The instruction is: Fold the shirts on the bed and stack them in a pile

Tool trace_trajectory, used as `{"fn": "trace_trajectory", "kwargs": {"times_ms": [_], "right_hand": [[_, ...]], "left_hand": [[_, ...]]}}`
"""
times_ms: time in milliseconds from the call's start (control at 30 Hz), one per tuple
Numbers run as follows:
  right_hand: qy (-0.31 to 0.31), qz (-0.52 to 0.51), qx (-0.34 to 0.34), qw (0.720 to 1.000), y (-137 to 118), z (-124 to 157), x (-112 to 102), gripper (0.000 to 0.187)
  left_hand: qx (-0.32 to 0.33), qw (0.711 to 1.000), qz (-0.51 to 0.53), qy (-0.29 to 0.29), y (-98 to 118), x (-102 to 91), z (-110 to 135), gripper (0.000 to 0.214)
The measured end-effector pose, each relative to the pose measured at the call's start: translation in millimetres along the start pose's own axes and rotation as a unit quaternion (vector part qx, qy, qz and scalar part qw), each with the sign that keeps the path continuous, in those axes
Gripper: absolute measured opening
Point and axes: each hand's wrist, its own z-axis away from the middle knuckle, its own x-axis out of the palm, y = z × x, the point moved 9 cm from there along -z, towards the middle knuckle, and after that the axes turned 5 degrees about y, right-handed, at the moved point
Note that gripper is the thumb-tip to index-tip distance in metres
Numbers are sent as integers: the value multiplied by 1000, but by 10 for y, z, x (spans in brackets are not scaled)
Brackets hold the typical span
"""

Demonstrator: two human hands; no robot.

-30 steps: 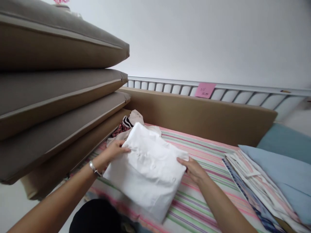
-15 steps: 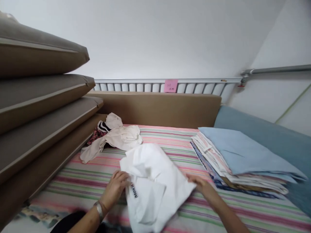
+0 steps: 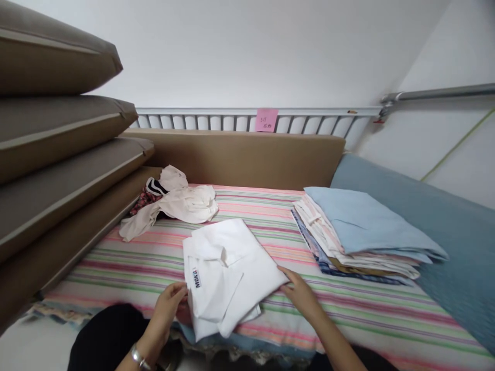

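Observation:
A white shirt, folded and bearing a label that reads MOKII, lies on the striped bed sheet before me. My left hand, with a silver bracelet at the wrist, pinches the shirt's left edge beside the label. At the shirt's right corner, my right hand grips the cloth between thumb and fingers. To the right is a stack of folded clothes, topped by a light blue garment. Crumpled off-white clothing lies at the back left, over a dark red patterned cloth.
Several thick brown cushions are piled along the left side. A brown padded board and a white rail with a pink note run along the back. A blue-grey padded surface borders the right.
The shirt has come down flat onto the sheet, its lower part no longer hanging toward me. Both hands keep hold of its edges. The camera view has shifted slightly.

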Motion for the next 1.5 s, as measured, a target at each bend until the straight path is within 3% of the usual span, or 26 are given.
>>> {"fn": "trace_trajectory", "kwargs": {"times_ms": [100,200,400,600,733,833,933,1000,1167,1267,1367,1433,1500], "right_hand": [[40,81,-41,995,-57,-53,-44,45],[27,91,-40,995,-69,-120,-98,42],[32,121,-38,991,18,-115,-165,34],[34,74,7,997,213,-101,-161,36],[111,59,22,992,89,244,-376,46],[173,62,-57,981,-359,675,-449,39],[144,89,-174,970,-919,993,-220,40],[109,109,-218,964,-1195,1063,5,55],[49,98,-227,968,-1578,865,502,80],[11,67,-178,982,-1604,680,777,78],[-33,42,-104,993,-1452,510,992,58],[-48,14,-63,997,-1315,397,1033,46],[-46,-18,-30,998,-1190,275,980,43]], "left_hand": [[15,999,-47,9,49,55,-35,45],[37,996,-85,7,128,117,-41,35],[-28,992,-114,-49,18,304,151,30],[-74,989,-86,-99,-1,464,267,35],[-80,985,2,-154,321,655,323,33],[-61,977,56,-195,706,859,367,25],[-42,969,73,-230,986,1091,429,21],[-26,968,70,-242,1063,1213,474,21],[36,973,39,-225,995,1310,577,22],[69,976,25,-204,925,1294,620,20],[98,974,16,-205,881,1235,588,16],[132,980,7,-151,865,1008,438,12],[144,989,-3,-36,787,602,203,16]]}}
